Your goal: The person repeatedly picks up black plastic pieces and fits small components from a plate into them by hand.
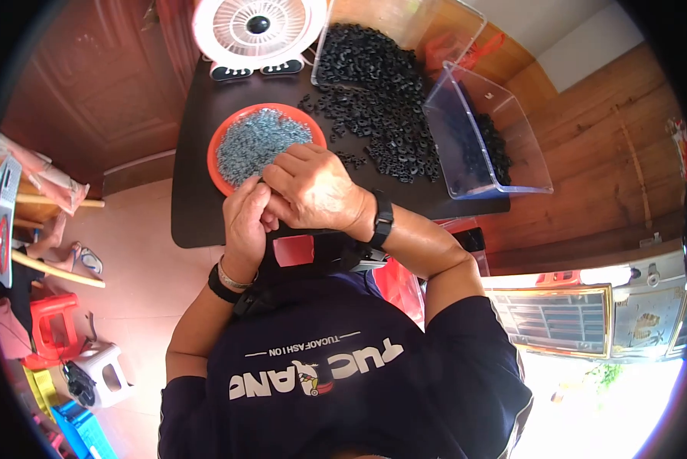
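Observation:
My left hand [245, 218] and my right hand [313, 187] meet in front of my chest, at the near rim of an orange-red plate [215, 157]. Both have their fingers closed in a pinch. Between the fingertips a tiny dark spot shows, too small and too covered to name. Small shiny metal pieces [259, 141], like screws, fill the plate. Right of it, many small black plastic pieces [382, 115] lie spread over the dark table [198, 214].
A white fan [259, 23] stands at the table's back. One clear plastic box [450, 15] lies behind the black pieces; another clear box [496, 138], with black pieces inside, is at the right. Left on the floor are a red stool [53, 325] and a white stool [106, 375]. Another person's foot [76, 256] shows there.

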`<state>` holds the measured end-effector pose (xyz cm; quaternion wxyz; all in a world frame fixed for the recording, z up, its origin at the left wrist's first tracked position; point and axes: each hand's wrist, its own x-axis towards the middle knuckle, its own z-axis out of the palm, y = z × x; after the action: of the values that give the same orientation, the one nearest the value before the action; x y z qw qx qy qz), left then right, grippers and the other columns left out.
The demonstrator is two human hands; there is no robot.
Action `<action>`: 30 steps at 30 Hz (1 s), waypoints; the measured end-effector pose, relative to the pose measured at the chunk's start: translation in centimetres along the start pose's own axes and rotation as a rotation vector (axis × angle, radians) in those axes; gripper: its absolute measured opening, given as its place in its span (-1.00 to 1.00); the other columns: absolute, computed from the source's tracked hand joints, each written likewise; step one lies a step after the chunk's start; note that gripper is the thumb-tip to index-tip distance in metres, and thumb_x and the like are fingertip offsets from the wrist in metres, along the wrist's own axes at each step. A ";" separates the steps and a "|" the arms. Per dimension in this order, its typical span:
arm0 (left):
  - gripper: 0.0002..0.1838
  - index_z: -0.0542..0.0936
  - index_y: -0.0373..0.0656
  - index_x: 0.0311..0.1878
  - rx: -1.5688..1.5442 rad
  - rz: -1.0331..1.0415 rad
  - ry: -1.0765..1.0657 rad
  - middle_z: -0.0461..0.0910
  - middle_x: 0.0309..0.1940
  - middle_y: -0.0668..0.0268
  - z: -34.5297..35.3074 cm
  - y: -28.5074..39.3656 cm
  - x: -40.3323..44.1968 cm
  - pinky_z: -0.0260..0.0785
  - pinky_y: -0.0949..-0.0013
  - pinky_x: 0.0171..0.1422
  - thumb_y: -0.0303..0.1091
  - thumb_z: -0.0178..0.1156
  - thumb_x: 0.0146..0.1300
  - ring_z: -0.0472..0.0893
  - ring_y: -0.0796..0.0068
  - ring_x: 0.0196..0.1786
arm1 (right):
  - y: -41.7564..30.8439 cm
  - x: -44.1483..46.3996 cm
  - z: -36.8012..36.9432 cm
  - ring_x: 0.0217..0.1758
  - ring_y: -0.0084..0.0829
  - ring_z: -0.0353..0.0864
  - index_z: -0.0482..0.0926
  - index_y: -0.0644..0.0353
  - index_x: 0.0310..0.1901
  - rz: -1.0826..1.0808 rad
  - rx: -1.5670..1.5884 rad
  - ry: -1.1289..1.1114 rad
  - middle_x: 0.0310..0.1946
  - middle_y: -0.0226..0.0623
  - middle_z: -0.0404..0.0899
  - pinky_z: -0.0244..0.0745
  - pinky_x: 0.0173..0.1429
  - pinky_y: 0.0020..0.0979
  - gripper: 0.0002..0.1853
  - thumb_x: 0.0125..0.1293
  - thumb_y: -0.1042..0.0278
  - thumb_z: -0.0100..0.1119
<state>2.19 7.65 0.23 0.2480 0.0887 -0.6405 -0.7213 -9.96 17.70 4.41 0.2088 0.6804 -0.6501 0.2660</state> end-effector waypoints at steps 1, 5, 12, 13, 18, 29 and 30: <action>-0.64 0.47 -0.26 -0.36 -0.004 0.009 -0.005 0.56 -0.64 0.29 0.0 -0.1 0.1 0.15 0.56 -0.52 -0.20 -0.14 0.45 0.33 0.67 -0.62 | 0.2 0.0 0.0 -0.39 -0.30 0.54 0.51 0.13 -0.42 0.002 0.009 0.012 -0.51 -0.35 0.48 0.44 -0.26 -0.29 -0.74 0.01 0.15 0.31; -0.62 0.53 -0.25 -0.30 -0.055 0.009 -0.040 0.40 -0.64 0.42 0.5 -0.4 0.1 0.13 0.57 -0.49 -0.16 -0.10 0.49 0.32 0.70 -0.59 | 0.1 -0.2 -1.8 -0.41 -0.27 0.55 0.52 0.12 -0.41 0.032 -0.034 0.074 -0.52 -0.34 0.50 0.46 -0.28 -0.26 -0.74 0.00 0.16 0.35; -0.66 0.57 -0.26 -0.18 -0.018 0.058 0.027 0.35 -0.65 0.43 -1.5 -0.4 0.4 0.12 0.56 -0.49 -0.17 -0.05 0.48 0.32 0.69 -0.59 | 8.0 -2.6 -13.0 -0.35 -0.16 0.57 0.62 0.13 -0.15 0.439 -0.716 0.467 -0.44 -0.26 0.57 0.48 -0.21 -0.15 -0.65 -0.01 0.27 0.44; -0.67 0.57 -0.27 -0.19 -0.028 0.057 0.027 0.34 -0.65 0.43 -1.8 -0.5 0.4 0.12 0.56 -0.49 -0.18 -0.04 0.48 0.32 0.69 -0.59 | 8.7 -3.2 -14.9 -0.24 -0.15 0.60 0.62 0.12 -0.08 0.600 -0.829 0.446 -0.35 -0.23 0.60 0.48 -0.13 -0.14 -0.62 0.02 0.31 0.42; -0.68 0.56 -0.27 -0.22 -0.027 0.033 0.004 0.34 -0.65 0.44 -1.4 -0.6 0.4 0.12 0.57 -0.49 -0.21 -0.04 0.48 0.32 0.69 -0.59 | 9.1 -4.3 -16.3 -0.14 -0.15 0.60 0.66 0.13 -0.15 0.542 -0.789 0.591 -0.26 -0.26 0.65 0.48 0.00 -0.15 -0.74 0.08 0.38 0.37; -0.70 0.57 -0.28 -0.22 0.024 -0.009 -0.022 0.35 -0.65 0.44 -1.8 -0.8 -0.1 0.11 0.57 -0.49 -0.25 -0.05 0.46 0.32 0.70 -0.59 | 15.5 -7.0 -3.0 -0.08 -0.09 0.64 0.72 0.12 -0.24 0.600 -0.187 -0.160 -0.30 -0.18 0.68 0.54 0.05 -0.16 -0.83 0.13 0.37 0.21; -0.70 0.57 -0.28 -0.23 0.024 -0.017 -0.005 0.35 -0.65 0.44 -1.9 -0.7 -0.3 0.11 0.57 -0.50 -0.25 -0.05 0.46 0.32 0.70 -0.59 | 16.1 -7.1 -2.5 -0.07 -0.09 0.64 0.72 0.12 -0.24 0.627 -0.178 -0.170 -0.29 -0.17 0.68 0.54 0.05 -0.16 -0.82 0.13 0.36 0.22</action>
<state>3.08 6.12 -0.86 0.2389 0.0952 -0.6490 -0.7160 -26.33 23.72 0.83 0.1206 0.4461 -0.8635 0.2018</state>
